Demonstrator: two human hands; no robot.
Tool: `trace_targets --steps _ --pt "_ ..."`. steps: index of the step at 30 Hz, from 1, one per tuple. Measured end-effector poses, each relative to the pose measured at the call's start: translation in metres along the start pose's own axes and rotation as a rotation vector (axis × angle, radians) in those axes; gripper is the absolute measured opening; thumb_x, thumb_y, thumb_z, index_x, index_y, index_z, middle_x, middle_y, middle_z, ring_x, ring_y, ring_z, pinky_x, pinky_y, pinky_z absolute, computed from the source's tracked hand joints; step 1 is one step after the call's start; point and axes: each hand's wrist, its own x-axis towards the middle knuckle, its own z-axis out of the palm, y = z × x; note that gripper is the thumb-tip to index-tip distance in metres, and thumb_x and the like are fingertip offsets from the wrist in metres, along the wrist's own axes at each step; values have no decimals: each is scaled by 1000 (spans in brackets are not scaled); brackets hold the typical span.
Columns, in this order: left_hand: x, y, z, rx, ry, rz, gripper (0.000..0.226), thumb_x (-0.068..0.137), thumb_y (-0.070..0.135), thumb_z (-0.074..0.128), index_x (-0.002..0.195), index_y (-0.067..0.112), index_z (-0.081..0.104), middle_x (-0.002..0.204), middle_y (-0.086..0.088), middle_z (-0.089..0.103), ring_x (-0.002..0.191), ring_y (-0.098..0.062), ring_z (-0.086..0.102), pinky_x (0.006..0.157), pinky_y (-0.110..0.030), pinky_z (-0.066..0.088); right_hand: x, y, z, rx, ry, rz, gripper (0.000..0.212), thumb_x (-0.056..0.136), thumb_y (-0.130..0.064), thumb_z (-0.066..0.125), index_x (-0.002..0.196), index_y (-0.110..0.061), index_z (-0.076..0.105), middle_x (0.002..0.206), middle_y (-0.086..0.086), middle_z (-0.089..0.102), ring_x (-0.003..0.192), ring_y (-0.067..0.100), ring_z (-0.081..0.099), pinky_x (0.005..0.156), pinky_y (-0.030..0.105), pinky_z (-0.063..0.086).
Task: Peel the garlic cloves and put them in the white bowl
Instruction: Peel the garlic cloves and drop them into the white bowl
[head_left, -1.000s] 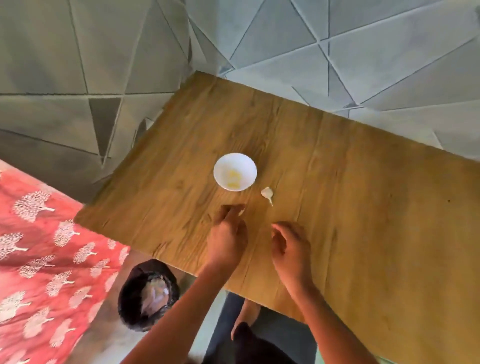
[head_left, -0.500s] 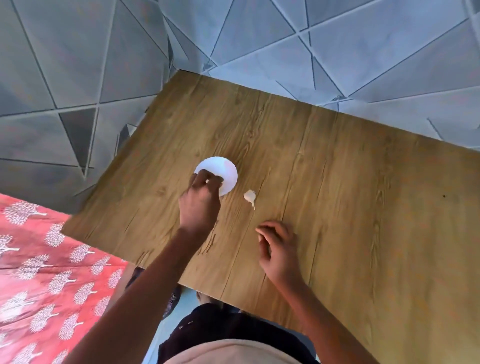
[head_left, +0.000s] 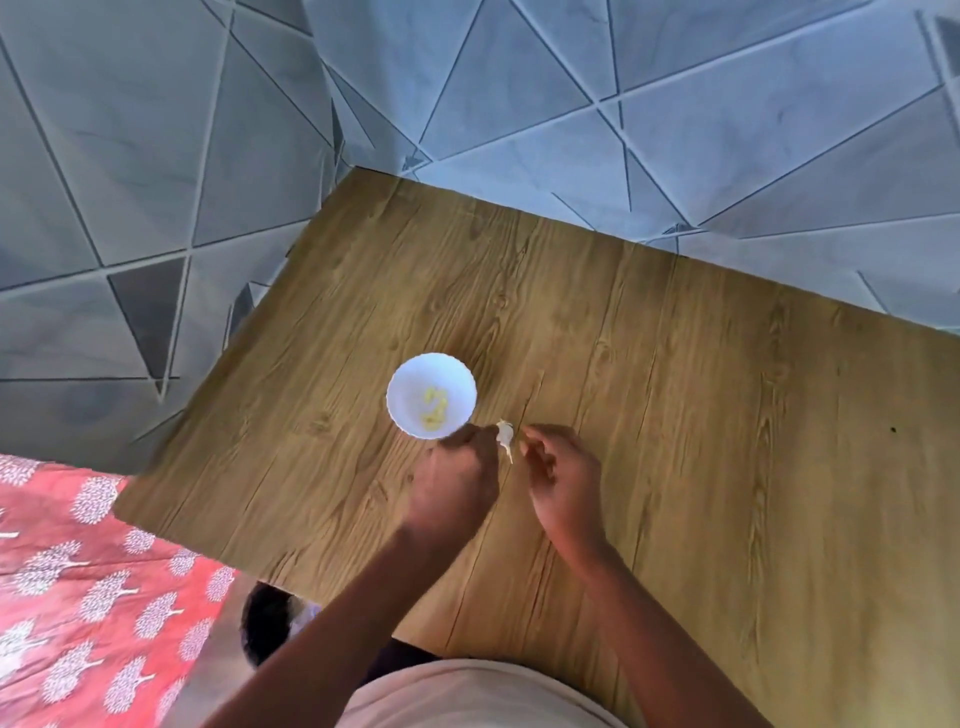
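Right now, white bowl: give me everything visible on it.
The white bowl is small and round with a lightly scalloped rim, smooth and glossy like ceramic or plastic; which one can't be told. It stands upright on the wooden table, left of the unpeeled garlic clove. Inside lie a few pale yellow peeled cloves, near the middle. The left hand overlaps its near rim in the picture; actual contact can't be confirmed. The right hand is clear of it.

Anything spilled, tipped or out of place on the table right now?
Nothing stands out. The bowl sits upright with yellowish peeled pieces inside, and one unpeeled clove lies on the table between the hands.
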Motion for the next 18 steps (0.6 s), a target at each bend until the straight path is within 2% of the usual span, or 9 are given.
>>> trace_targets --steps 3,5,7,9,12,15,18 --pt "-7 7 24 -31 -81 -139 24 97 8 59 120 7 66 96 -13 69 71 -39 69 53 -47 57 22 -1 6 -19 -100 87 33 88 5 67 118 -8 76 103 4 75 87 -7 62 82 3 44" --pt "-3 7 35 -57 -50 -163 24 96 7 60 119 5 66 101 -12 66 71 -35 69 50 -41 55 31 -2 8 -24 -161 153 36 86 10 65 116 -6 76 106 7 76 89 -4 62 85 -1 41" --pt "0 7 41 -62 -39 -167 27 98 14 50 118 9 67 104 -10 62 73 -29 65 53 -38 55 36 -3 8 1 -193 201 37 83 13 63 109 -7 78 101 4 77 87 -2 65 84 2 44" --pt "-1 6 45 -82 -41 -187 29 102 19 43 114 13 68 105 -6 60 76 -25 62 59 -40 56 36 -2 6 88 -206 284 38 81 14 61 102 -12 80 95 -4 78 87 0 69 84 12 52" --pt "-7 7 46 -237 49 -241 15 100 9 62 112 11 71 102 -7 63 74 -28 67 61 -40 57 32 0 2 192 -189 332 37 84 13 61 95 -17 79 88 -13 77 87 2 71 81 14 52" --pt "-12 9 46 -322 110 -263 20 96 3 65 113 10 72 106 -4 70 84 -20 71 71 -39 58 27 4 0 294 -185 370 31 89 9 65 95 -18 79 88 -11 77 88 7 73 82 19 53" --pt "-15 15 48 -378 109 -345 30 95 -3 64 118 14 72 97 4 75 80 -10 70 70 -29 54 21 8 -3 382 -171 415 26 90 5 69 97 -17 80 89 -7 78 87 11 73 82 24 55"
